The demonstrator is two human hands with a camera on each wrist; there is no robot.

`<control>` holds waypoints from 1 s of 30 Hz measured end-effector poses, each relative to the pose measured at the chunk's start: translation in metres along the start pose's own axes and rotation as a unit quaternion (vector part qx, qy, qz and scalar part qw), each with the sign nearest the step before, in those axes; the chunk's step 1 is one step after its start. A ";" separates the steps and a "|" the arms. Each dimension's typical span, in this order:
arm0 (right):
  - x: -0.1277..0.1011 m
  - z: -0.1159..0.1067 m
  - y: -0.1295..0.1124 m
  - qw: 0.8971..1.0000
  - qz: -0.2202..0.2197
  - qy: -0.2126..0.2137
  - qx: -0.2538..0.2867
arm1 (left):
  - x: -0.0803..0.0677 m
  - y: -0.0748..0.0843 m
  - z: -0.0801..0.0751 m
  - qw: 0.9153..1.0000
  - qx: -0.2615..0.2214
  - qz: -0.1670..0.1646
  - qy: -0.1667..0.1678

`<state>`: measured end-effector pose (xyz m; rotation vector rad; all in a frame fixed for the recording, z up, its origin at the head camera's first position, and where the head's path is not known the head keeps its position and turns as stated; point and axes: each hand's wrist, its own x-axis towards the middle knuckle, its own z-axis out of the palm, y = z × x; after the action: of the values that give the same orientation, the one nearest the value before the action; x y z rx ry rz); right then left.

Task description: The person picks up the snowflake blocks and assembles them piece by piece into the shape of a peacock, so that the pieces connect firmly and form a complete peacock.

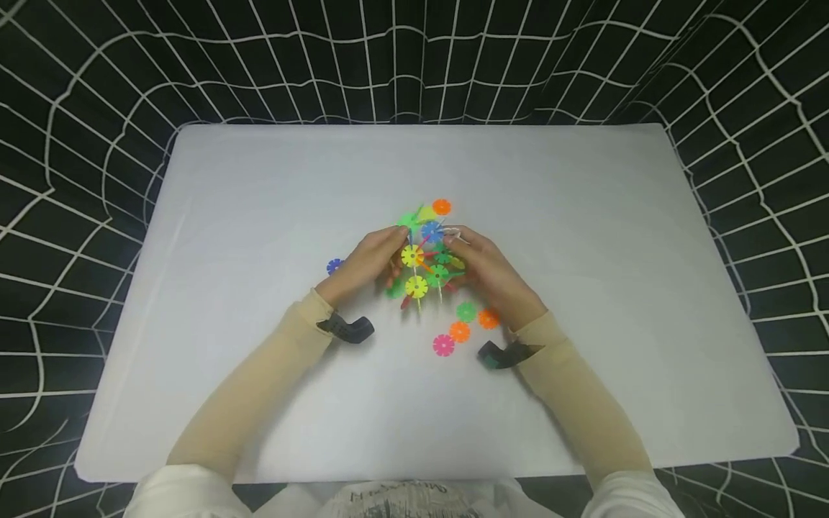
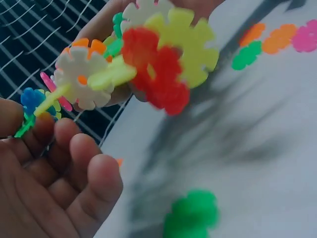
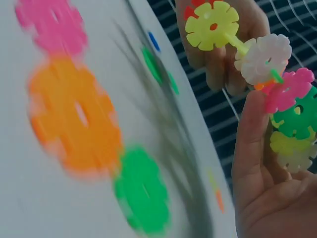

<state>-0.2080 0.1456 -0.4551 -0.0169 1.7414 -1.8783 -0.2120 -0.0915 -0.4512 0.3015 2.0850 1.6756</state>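
Note:
A cluster of interlocking flower-shaped plastic discs (image 1: 416, 256), in yellow, green, blue, red, white and pink, is held up between both hands over the table's middle. My left hand (image 1: 372, 255) pinches its left side. In the left wrist view, thumb and forefinger meet at a green disc (image 2: 25, 126) beside a blue one (image 2: 32, 100), while the other fingers curl loosely. My right hand (image 1: 488, 270) grips the cluster's right side. The right wrist view shows its fingers behind a pink disc (image 3: 290, 90) and a dark green disc (image 3: 299, 116). Parts of both hands are hidden by discs.
On the white table (image 1: 259, 187) lie loose discs: pink (image 1: 443, 345), orange (image 1: 459, 332), another orange (image 1: 488, 319) and green (image 1: 465, 311) near my right wrist. A blue disc (image 1: 334, 266) lies by my left hand, an orange one (image 1: 442, 207) beyond the cluster. White netting (image 1: 395, 79) surrounds the table.

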 end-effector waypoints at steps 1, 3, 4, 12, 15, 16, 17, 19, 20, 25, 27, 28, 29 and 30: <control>0.000 -0.005 -0.001 1.000 -0.004 0.006 0.008 | 0.004 0.004 0.002 1.000 0.002 0.002 -0.006; -0.002 -0.016 -0.005 0.999 -0.015 0.015 0.026 | 0.010 0.010 0.005 1.000 0.006 0.005 -0.009; -0.002 -0.022 -0.006 0.999 -0.020 0.020 0.034 | 0.013 0.012 0.006 1.000 0.008 0.004 -0.007; -0.007 -0.082 -0.014 0.995 -0.034 0.067 0.058 | 0.018 0.014 -0.003 0.999 0.002 -0.023 0.040; -0.009 -0.103 -0.015 0.994 -0.017 0.094 0.047 | 0.014 0.008 -0.011 0.998 -0.023 -0.038 0.049; -0.011 -0.110 -0.015 0.994 -0.011 0.101 0.043 | 0.013 0.006 -0.013 0.997 -0.031 -0.042 0.052; -0.012 -0.116 -0.015 0.993 -0.005 0.107 0.040 | 0.012 0.003 -0.015 0.997 -0.036 -0.046 0.054; -0.013 -0.126 -0.014 0.993 0.007 0.116 0.035 | 0.010 0.001 -0.019 0.996 -0.037 -0.054 0.062; -0.014 -0.130 -0.014 0.993 0.010 0.117 0.034 | 0.010 -0.001 -0.020 0.996 -0.038 -0.057 0.065; -0.014 -0.143 -0.016 0.993 0.029 0.114 -0.006 | 0.008 -0.002 -0.024 0.994 -0.045 -0.073 0.073; -0.014 -0.146 -0.018 0.991 0.046 0.120 -0.045 | 0.009 -0.003 -0.024 0.993 -0.050 -0.075 0.072; -0.014 -0.146 -0.019 0.988 0.060 0.125 -0.072 | 0.009 -0.003 -0.024 0.993 -0.051 -0.075 0.069; -0.015 -0.145 -0.021 0.983 0.077 0.133 -0.104 | 0.009 -0.003 -0.024 0.993 -0.054 -0.075 0.069; -0.015 -0.145 -0.023 0.976 0.091 0.141 -0.138 | 0.009 -0.002 -0.024 0.993 -0.057 -0.076 0.069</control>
<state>-0.2598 0.2834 -0.4504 0.3072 2.1065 -1.5531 -0.2310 -0.1088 -0.4514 -0.0086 2.0419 1.7585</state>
